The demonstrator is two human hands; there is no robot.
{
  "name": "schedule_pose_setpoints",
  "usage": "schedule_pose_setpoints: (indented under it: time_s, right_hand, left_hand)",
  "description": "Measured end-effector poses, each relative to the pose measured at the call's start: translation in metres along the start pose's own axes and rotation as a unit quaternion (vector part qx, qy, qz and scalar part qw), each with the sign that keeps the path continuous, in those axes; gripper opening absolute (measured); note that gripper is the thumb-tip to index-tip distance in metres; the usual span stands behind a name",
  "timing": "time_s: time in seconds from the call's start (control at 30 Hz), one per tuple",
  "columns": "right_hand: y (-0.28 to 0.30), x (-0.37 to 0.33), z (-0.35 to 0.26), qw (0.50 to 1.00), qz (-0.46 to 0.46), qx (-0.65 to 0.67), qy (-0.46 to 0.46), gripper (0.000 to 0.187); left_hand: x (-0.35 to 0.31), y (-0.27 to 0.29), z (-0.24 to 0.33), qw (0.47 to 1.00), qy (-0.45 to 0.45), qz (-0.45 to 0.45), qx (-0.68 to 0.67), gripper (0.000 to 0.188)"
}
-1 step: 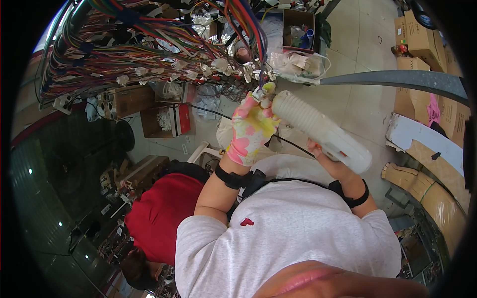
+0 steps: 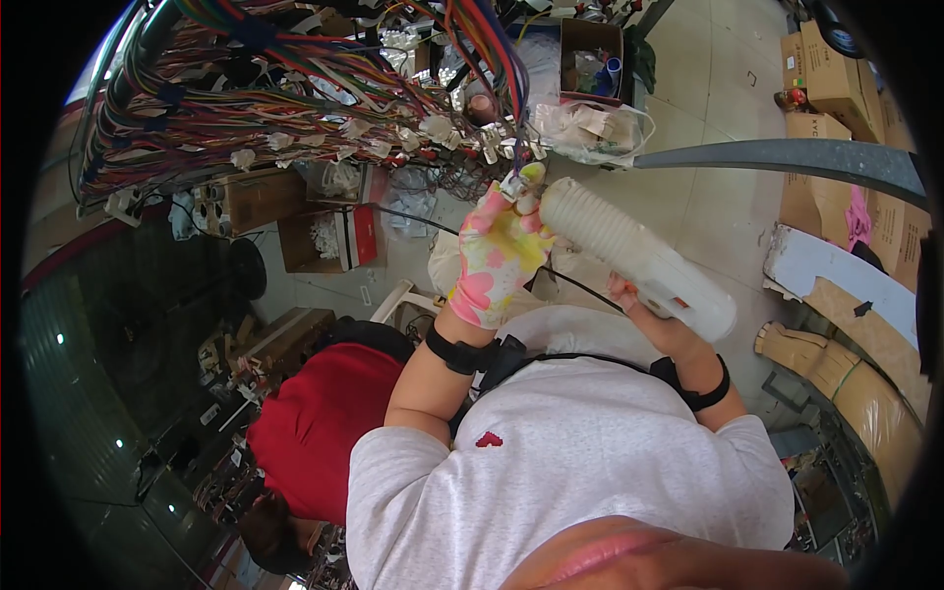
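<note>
My left hand, in a pink, yellow and white patterned glove, is raised at the middle with its fingers closed on a small white connector. That connector sits at the lower end of a hanging bundle of coloured wires. My right hand is bare and grips a long white plastic hand tool with a ribbed barrel and a reddish-orange part on its side. The tool slants up and left, its ribbed end close beside the gloved fingers. Most of my right fingers are hidden behind it.
A thick wire harness with white connectors spans the upper left. A black cord passes behind my hands. A grey curved bar juts in from the right, above cardboard boxes. A person in red is at lower left.
</note>
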State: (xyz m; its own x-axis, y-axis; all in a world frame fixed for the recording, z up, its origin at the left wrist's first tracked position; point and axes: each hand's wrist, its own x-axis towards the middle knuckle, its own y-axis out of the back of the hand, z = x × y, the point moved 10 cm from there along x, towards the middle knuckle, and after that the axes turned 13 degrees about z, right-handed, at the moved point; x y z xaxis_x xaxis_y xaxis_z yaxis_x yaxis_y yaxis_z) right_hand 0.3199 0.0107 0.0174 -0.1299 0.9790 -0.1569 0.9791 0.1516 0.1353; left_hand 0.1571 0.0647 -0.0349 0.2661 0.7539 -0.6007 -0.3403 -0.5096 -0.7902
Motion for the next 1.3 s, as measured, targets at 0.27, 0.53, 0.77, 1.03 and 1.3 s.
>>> schedule_pose_setpoints:
  time_s: [0.27, 0.53, 0.77, 1.03, 1.3]
  right_hand:
    - [0.001, 0.001, 0.001, 1.000, 0.001, 0.014, -0.011, 0.017]
    - [-0.004, -0.001, -0.018, 0.998, -0.016, -0.038, 0.049, 0.023]
    - [-0.005, -0.003, -0.017, 0.997, -0.031, -0.025, 0.061, 0.025]
    - [-0.002, -0.003, -0.018, 0.998, -0.027, -0.010, 0.048, 0.022]
    - [0.004, 0.002, -0.020, 0.998, 0.012, -0.034, 0.054, 0.018]
  left_hand:
    - [0.002, 0.008, -0.001, 1.000, 0.005, 0.011, 0.019, 0.047]
    - [0.002, 0.021, -0.006, 0.999, 0.027, -0.029, 0.036, 0.052]
    - [0.003, 0.025, -0.011, 0.998, 0.045, -0.019, 0.044, 0.048]
    - [0.000, 0.023, -0.010, 0.998, 0.051, -0.006, 0.038, 0.044]
    - [0.005, 0.030, -0.007, 0.999, 0.028, 0.003, 0.045, 0.040]
